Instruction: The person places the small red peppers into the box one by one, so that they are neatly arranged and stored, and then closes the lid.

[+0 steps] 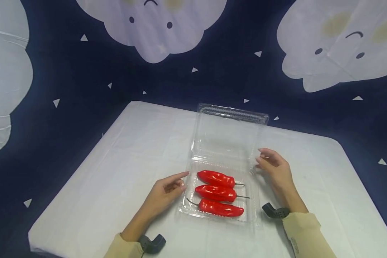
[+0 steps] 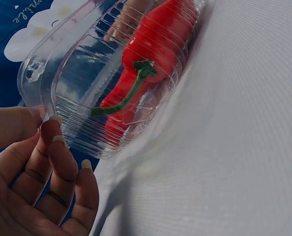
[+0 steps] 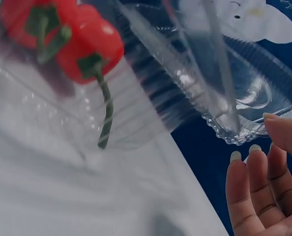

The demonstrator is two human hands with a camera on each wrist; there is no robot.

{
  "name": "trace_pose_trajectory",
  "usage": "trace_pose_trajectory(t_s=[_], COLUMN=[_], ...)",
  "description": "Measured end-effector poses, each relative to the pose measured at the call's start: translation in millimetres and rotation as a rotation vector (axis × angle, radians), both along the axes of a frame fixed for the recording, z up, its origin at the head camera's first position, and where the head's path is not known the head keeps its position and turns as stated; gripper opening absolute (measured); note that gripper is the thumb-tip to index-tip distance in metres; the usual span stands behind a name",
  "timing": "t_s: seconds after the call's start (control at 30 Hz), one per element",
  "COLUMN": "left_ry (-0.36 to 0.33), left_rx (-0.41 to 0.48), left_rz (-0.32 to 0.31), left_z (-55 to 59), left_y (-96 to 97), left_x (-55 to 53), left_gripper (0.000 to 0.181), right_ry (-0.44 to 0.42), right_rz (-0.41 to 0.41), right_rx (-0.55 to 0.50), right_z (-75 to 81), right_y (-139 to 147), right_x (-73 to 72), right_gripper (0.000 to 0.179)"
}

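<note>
A clear plastic clamshell box [image 1: 257,211] stands on the white table with its lid [image 1: 225,134] folded back, away from the person. Three red chili peppers [image 1: 216,193] lie side by side in its base, with thin stems. At the base's left edge is my left hand [image 1: 162,195]; in the left wrist view its thumb and a fingertip [image 2: 55,123] meet on the rim. My right hand [image 1: 275,170] is beside the hinge on the right side, fingers loosely bent and thumb apart from them. In the right wrist view the thumb [image 3: 283,130] overlaps the lid's edge.
White cloth covers the table [image 1: 142,143]. Behind it hangs a dark blue backdrop [image 1: 84,71] with pale clouds and small triangles. Each wrist wears a dark device [image 1: 153,244], below light beige sleeves [image 1: 304,229].
</note>
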State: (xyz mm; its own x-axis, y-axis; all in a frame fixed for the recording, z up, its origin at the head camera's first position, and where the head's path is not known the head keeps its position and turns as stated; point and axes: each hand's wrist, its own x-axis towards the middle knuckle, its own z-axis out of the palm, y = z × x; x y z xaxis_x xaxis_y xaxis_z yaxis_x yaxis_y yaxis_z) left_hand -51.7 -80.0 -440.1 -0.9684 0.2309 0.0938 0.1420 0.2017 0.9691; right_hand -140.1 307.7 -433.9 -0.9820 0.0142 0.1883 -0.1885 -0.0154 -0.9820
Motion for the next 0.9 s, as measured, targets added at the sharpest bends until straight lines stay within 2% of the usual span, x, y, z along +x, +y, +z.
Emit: trace_pose_trajectory(t_s=[0.17,0.33,0.53,0.73,0.9], left_ry=[-0.017,-0.024,-0.024,-0.017,-0.029], left_rx=[-0.002,-0.014,-0.001,0.009,0.026], left_rz=[0.001,0.017,0.016,0.013,0.034], left_z=[0.4,1.4,1.7,0.9,0.0], left_y=[1.5,1.6,1.4,1.6,1.2], left_x=[0.5,0.8,0.4,0.3,0.5], left_gripper=[0.043,0.042,0.042,0.042,0.042], right_ry=[0.042,0.066,0.128,0.009,-0.027], right_rz=[0.024,0.049,0.093,0.05,0.069], right_rx=[-0.049,-0.043,-0.031,0.107,0.163], right_z=[1.8,5.5,8.6,11.9,7.3], right_y=[0.8,2.1,4.6,5.5,4.1], right_x=[7.9,20.3,41.9,68.9,79.0], right_gripper=[0.032,0.026,0.033,0.039,0.031])
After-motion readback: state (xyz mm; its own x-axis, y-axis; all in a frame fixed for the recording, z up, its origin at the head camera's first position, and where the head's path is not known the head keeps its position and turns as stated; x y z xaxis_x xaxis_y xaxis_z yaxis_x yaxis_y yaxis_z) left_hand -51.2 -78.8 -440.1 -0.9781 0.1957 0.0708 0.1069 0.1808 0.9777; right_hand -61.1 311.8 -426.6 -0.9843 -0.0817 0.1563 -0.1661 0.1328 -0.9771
